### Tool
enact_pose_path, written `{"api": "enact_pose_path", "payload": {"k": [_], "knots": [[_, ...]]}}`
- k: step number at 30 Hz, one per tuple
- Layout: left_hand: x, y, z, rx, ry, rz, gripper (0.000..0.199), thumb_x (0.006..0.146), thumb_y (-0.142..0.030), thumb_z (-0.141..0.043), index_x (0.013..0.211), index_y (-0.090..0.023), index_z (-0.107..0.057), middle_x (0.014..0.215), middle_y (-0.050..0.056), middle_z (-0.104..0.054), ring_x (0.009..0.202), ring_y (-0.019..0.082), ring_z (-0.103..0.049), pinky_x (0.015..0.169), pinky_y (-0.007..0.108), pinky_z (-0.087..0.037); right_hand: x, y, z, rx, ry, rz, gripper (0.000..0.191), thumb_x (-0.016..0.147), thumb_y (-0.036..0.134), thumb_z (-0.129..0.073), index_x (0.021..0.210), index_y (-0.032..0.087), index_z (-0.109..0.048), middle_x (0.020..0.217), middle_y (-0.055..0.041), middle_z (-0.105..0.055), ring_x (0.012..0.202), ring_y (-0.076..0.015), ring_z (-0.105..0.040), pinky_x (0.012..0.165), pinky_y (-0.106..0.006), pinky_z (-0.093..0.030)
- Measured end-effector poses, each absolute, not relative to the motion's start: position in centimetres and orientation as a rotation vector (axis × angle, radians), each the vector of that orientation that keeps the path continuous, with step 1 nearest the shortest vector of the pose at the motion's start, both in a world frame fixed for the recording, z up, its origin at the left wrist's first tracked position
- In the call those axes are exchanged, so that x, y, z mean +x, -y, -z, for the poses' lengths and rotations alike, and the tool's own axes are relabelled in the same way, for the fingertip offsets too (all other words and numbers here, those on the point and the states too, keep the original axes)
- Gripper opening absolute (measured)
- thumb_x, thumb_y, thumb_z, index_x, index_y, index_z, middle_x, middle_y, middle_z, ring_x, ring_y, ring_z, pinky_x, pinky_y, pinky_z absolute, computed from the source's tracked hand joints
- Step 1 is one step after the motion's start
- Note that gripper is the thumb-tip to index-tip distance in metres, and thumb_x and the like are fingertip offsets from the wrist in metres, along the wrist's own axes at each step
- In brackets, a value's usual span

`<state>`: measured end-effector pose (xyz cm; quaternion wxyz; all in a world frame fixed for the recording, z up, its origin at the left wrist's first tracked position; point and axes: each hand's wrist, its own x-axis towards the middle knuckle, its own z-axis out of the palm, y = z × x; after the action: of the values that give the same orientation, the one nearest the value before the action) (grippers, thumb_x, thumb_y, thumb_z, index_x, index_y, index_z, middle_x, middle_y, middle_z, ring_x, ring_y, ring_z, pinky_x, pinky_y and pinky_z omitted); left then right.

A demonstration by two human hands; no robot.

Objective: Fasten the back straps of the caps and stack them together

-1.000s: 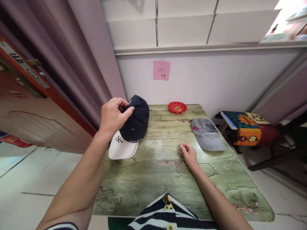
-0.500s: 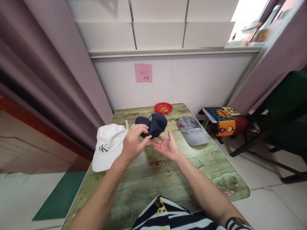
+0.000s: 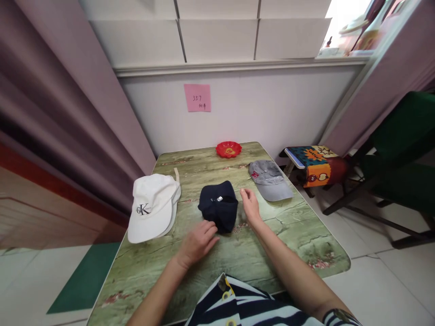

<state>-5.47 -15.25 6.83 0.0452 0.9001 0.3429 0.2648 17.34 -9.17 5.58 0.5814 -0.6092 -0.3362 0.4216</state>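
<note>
A navy blue cap (image 3: 217,206) lies on the table, its hollow side and a small white label showing. My left hand (image 3: 200,242) is at the cap's near left edge, fingers loosely bent and thumb apart. It holds nothing; whether the fingertips touch the fabric is hard to tell. Just right of the cap, apart from it, is my right hand (image 3: 251,207), fingers slightly curled and nothing in them. A white cap (image 3: 151,208) with black letters lies on the left. On the right rests a grey cap (image 3: 271,180) with a red mark.
A red scalloped dish (image 3: 229,149) sits at the back of the green wood-patterned table (image 3: 190,290). Behind it, a pink note (image 3: 197,98) is stuck to the wall. To the right stand a cloth-covered stool (image 3: 314,165) and a dark green chair (image 3: 404,136). Curtains hang at both sides.
The navy cap, pinched by my left hand above the table before, now lies nearer to me with its hollow showing. My left hand has let go; my right palm has turned inward.
</note>
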Motion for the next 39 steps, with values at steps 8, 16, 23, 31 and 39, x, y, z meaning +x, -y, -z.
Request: {"api": "enact_pose_path", "payload": {"k": [8, 16, 23, 31, 39], "knots": [[-0.9, 10.6, -10.7, 2.139, -1.429, -1.381, 0.028, 0.090, -0.010, -0.039, 0.106, -0.021, -0.058, 0.113, 0.010, -0.063, 0.113, 0.022, -0.058, 0.101, 0.040, -0.047, 13.3, 10.7, -10.3, -1.122, 1.704, -0.573, 0.033, 0.087, 0.022, -0.054, 0.119, 0.023, -0.062, 0.129, -0.0111, -0.058, 0.123, -0.0244, -0.052, 0.105, -0.040, -0.043], [-1.8, 8.3, -3.2, 1.960, -1.586, -1.032, 0.023, 0.083, -0.020, -0.056, 0.105, -0.018, -0.058, 0.106, 0.012, -0.061, 0.098, 0.024, -0.062, 0.089, 0.039, -0.053, 15.4, 10.3, -5.4, -1.633, 1.810, -0.579, 0.022, 0.082, 0.029, -0.066, 0.103, 0.023, -0.069, 0.104, -0.0108, -0.071, 0.092, -0.0269, -0.065, 0.085, -0.038, -0.047], [-2.0, 9.2, -2.8, 2.124, -1.612, -0.831, 0.037, 0.073, -0.014, -0.065, 0.109, -0.019, -0.059, 0.118, 0.011, -0.061, 0.114, 0.026, -0.057, 0.098, 0.040, -0.048, 17.6, 10.0, -2.1, -1.537, 1.315, -0.895, 0.011, 0.085, 0.031, -0.050, 0.081, 0.024, -0.058, 0.074, -0.0007, -0.072, 0.072, -0.0194, -0.067, 0.073, -0.032, -0.048], [0.4, 8.3, -4.5, 2.209, -1.797, -0.431, 0.032, 0.080, -0.012, -0.051, 0.108, -0.020, -0.065, 0.113, 0.013, -0.067, 0.109, 0.031, -0.059, 0.091, 0.044, -0.045, 17.7, 10.6, -2.1, -1.258, 0.897, -1.356, 0.032, 0.065, 0.016, -0.050, 0.096, 0.018, -0.059, 0.073, 0.0020, -0.069, 0.061, -0.0113, -0.065, 0.062, -0.022, -0.047], [2.9, 8.3, -4.3, 2.183, -2.008, -0.427, 0.027, 0.082, -0.032, -0.062, 0.104, -0.016, -0.057, 0.106, 0.015, -0.067, 0.103, 0.032, -0.059, 0.088, 0.043, -0.040, 17.4, 11.0, -2.5, -1.257, 0.954, -1.328, 0.032, 0.062, 0.018, -0.053, 0.090, 0.021, -0.066, 0.066, 0.0060, -0.062, 0.057, -0.0101, -0.055, 0.057, -0.021, -0.041]]}}
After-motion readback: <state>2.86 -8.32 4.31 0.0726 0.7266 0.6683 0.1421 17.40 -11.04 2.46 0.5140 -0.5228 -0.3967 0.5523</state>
